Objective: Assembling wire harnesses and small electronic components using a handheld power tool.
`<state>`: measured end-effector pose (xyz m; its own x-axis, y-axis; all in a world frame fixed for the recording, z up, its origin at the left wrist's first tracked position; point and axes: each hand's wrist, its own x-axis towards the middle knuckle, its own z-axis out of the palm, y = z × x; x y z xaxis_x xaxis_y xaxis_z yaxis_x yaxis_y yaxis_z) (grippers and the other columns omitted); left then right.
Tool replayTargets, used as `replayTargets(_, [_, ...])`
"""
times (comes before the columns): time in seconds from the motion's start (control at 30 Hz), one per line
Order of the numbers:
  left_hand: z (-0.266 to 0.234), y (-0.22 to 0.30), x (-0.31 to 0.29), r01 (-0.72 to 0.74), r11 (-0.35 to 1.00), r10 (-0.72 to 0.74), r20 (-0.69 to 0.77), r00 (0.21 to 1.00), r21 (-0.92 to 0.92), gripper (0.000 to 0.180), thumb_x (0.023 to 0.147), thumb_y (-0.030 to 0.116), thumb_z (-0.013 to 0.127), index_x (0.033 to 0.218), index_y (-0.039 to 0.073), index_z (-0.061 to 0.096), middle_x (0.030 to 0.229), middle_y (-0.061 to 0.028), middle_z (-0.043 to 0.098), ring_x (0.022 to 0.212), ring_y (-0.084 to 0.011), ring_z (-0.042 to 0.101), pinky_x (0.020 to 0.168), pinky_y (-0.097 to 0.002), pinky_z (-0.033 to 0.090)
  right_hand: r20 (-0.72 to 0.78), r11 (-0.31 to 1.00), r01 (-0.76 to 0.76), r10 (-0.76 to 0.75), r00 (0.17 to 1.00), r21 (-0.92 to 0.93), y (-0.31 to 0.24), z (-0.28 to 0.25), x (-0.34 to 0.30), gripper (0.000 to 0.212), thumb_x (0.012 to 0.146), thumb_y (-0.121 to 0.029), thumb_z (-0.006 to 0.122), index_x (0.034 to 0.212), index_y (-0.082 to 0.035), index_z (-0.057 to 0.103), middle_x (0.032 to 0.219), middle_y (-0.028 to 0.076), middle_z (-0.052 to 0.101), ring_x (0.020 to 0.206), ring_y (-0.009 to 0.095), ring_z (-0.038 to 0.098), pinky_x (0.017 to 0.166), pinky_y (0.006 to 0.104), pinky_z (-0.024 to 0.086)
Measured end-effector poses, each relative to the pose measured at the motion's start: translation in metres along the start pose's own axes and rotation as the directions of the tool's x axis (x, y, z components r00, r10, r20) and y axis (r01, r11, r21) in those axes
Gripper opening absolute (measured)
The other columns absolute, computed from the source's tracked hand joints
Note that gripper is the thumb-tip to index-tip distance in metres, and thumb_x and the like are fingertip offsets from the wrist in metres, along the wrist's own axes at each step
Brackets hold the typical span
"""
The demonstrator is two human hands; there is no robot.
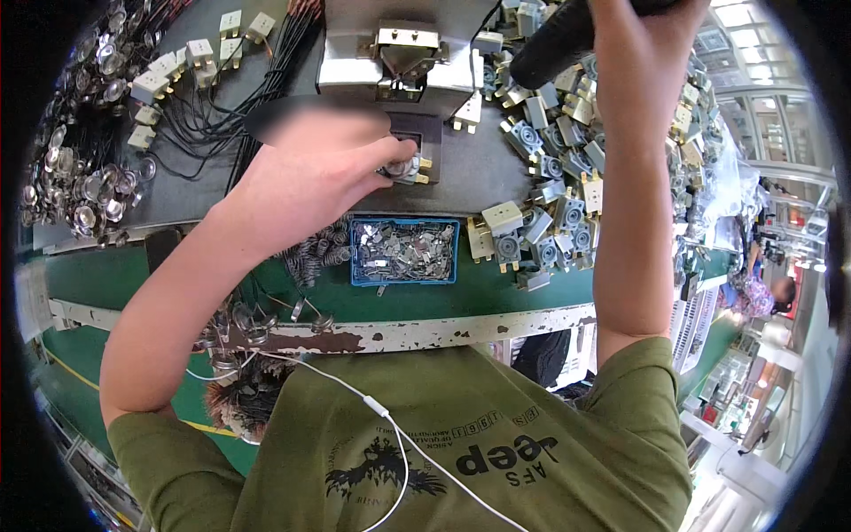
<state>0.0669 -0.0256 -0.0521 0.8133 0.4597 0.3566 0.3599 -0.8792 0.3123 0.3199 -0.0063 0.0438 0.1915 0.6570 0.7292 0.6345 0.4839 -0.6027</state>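
The left hand (321, 158) pinches a small grey part (409, 168) between thumb and finger, and this part is at the dark block (432, 133), just in front of the metal press (350, 73). Its brass-coloured tabs point to the right. The right hand (645, 35), partly cut by the top edge of the view, is closed around a thick black handle (554, 51). Because the fingers cover the part, I cannot say surely if it sits flat. For good work, I think the part should be held level and by its side, with the fingertips away from the pressing place, and the handle moved smoothly only when the part is steady. The blue tray (403, 283) of metal pieces lies near, below the block.
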Motion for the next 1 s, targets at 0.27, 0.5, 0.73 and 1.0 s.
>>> replayTargets(0.27, [-0.086, -0.058, -0.026, 0.383, 0.912, -0.391, -0.593, 0.704, -0.147, 0.028, 0.089, 0.013, 0.073, 0.116, 0.011, 0.067, 0.107, -0.008, 0.07, 0.101, -0.029, 0.065, 0.092, -0.0405, 0.049, 0.546, 0.762, 0.381, -0.042, 0.837, -0.525, 0.027, -0.066, -0.087, 0.021, 0.089, -0.009, 0.076, 0.109, -0.007, 0.068, 0.096, 0.01, 0.073, 0.091, 0.03, 0.069, 0.083, 0.0377, 0.052])
replayTargets(0.5, [-0.095, -0.097, -0.056, 0.446, 0.715, -0.286, -0.357, 0.889, 0.539, 0.026, 0.094, 0.013, 0.069, 0.12, 0.013, 0.071, 0.129, -0.0144, 0.065, 0.117, -0.0362, 0.063, 0.099, -0.0443, 0.05, 0.7, 0.655, 0.403, 0.278, 0.658, -0.639, 0.045, -0.056, -0.108, 0.03, 0.085, -0.016, 0.078, 0.112, -0.01, 0.065, 0.091, 0.011, 0.069, 0.093, 0.034, 0.066, 0.086, 0.0446, 0.05])
replayTargets(0.73, [-0.038, -0.041, -0.035, 0.158, 0.897, -0.157, -0.036, 0.987, 0.413, 0.016, 0.086, 0.02, 0.075, 0.096, 0.01, 0.07, 0.097, -0.0046, 0.068, 0.105, -0.0249, 0.063, 0.093, -0.0414, 0.048, 0.805, 0.779, 0.33, 0.349, 0.479, -0.534, 0.025, -0.062, -0.097, 0.055, 0.083, -0.014, 0.078, 0.136, -0.016, 0.065, 0.097, 0.01, 0.068, 0.101, 0.03, 0.06, 0.093, 0.0436, 0.049])
replayTargets(1.0, [-0.015, -0.05, -0.026, 0.1, 0.856, -0.106, -0.019, 0.994, 0.507, 0.013, 0.084, 0.015, 0.073, 0.093, 0.009, 0.067, 0.091, -0.0036, 0.066, 0.098, -0.0238, 0.062, 0.087, -0.0377, 0.046, 0.815, 0.838, 0.243, 0.34, 0.468, -0.489, 0.034, -0.063, -0.099, 0.061, 0.083, -0.019, 0.081, 0.141, -0.014, 0.061, 0.095, 0.01, 0.07, 0.098, 0.03, 0.064, 0.091, 0.0421, 0.052])
